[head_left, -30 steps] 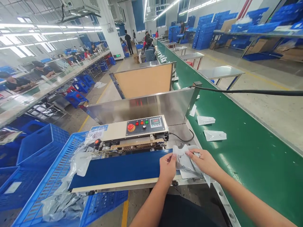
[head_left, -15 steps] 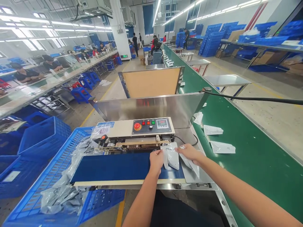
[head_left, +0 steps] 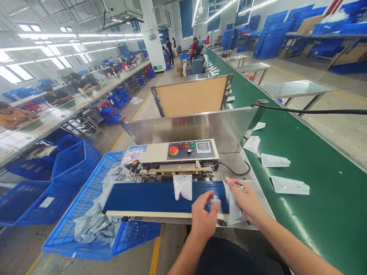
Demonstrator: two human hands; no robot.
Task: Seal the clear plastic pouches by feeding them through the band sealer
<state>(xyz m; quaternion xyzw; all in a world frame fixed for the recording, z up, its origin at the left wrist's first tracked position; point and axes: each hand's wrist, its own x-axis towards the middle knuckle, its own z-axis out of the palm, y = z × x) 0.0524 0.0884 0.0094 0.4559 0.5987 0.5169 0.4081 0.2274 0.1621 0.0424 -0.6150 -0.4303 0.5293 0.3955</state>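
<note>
A white plastic pouch (head_left: 183, 187) hangs with its top edge in the band sealer (head_left: 174, 152), its lower part over the blue belt (head_left: 143, 196). To the right, my right hand (head_left: 243, 196) grips another pale pouch (head_left: 234, 208) by its upper edge at the belt's right end. My left hand (head_left: 204, 214) hovers over the front of the belt, thumb and fingers apart and slightly blurred, with nothing seen in it.
Several white pouches (head_left: 275, 160) lie on the green conveyor (head_left: 315, 168) at right. At left, a blue basket (head_left: 83, 191) holds a heap of pouches (head_left: 97, 225) below the belt's end. A steel guard (head_left: 189, 126) stands behind the sealer.
My left hand has let go of the first pouch and drawn back toward me. That pouch has moved left along the sealer. My right hand still holds the other pouch, and the view has shifted.
</note>
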